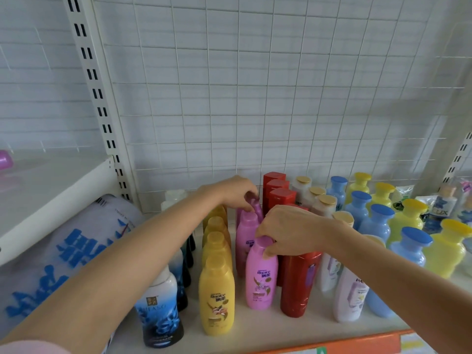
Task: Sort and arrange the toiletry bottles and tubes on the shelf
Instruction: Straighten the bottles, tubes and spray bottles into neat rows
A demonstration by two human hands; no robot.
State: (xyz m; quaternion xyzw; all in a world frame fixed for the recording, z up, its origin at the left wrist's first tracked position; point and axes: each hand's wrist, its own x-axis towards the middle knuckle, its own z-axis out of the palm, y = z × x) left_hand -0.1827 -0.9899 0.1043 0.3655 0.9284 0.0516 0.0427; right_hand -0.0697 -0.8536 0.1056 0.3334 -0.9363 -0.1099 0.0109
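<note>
Here: aligning pink row | my right hand (288, 231) pinches front glossy pink plastic bottle's (261, 277) cap | my left hand (236, 191) grips rear pink bottle (255, 205) | next: square both, labels forward.

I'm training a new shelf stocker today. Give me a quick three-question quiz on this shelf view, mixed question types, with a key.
1. True or false: the right hand grips the cap of the front pink bottle.
2. Multiple choice: the row directly left of the pink bottles, as the person sees it, is A) the yellow Rejoice bottles, B) red bottles, C) light blue bottles.
3. Fill in: the left hand holds the top of the ______ pink bottle in the row.

Key: 1 true; 2 A; 3 rearmost.
</note>
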